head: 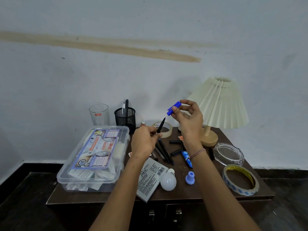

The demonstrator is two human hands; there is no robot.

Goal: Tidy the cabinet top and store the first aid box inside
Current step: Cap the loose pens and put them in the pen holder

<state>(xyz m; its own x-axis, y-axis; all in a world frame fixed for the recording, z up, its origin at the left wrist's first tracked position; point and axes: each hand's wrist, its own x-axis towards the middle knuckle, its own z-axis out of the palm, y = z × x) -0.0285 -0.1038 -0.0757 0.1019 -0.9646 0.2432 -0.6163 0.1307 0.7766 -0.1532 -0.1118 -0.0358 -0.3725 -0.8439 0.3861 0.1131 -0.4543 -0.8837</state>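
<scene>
A room in a home, by the look of it a bedroom or sitting-room corner. A small dark wooden cabinet (176, 195) with two door handles (178, 212) stands against a painted wall (150, 22) marked by a long brownish stain (116, 46), above a dark skirting (41, 167) and dark floor (25, 197). On top sits household clutter: a table lamp (220, 104) with a pleated cream shade, a glass ashtray (229, 153), a drinking glass (99, 115), a mesh pen holder (125, 118), a spare light bulb (168, 180), tape rolls (240, 189) and a clear first aid box (95, 155)
</scene>
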